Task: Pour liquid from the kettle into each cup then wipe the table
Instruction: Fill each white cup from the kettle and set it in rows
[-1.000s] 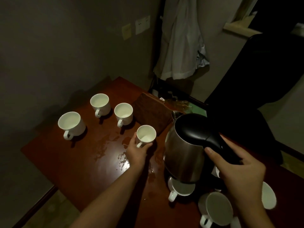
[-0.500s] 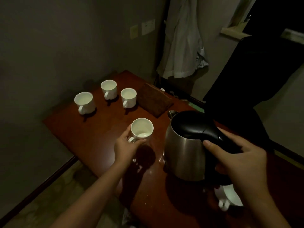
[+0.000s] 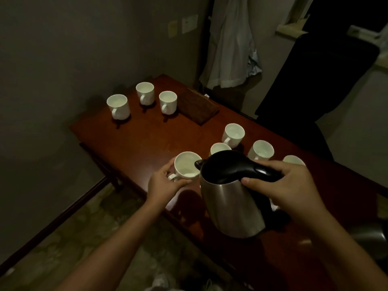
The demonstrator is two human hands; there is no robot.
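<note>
At frame centre, on the dark red-brown wooden table [image 3: 136,141], the left hand [image 3: 165,183] curls its fingers round a white ceramic cup [image 3: 186,167]. The right hand [image 3: 287,185] clamps the black handle of the tilted stainless-steel kettle [image 3: 231,202], spout at the cup's rim.

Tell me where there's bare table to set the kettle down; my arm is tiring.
The widest bare patch of table lies between the three far cups and the held cup, left of the brown mat. The right side is crowded: four cups cluster behind the kettle.
</note>
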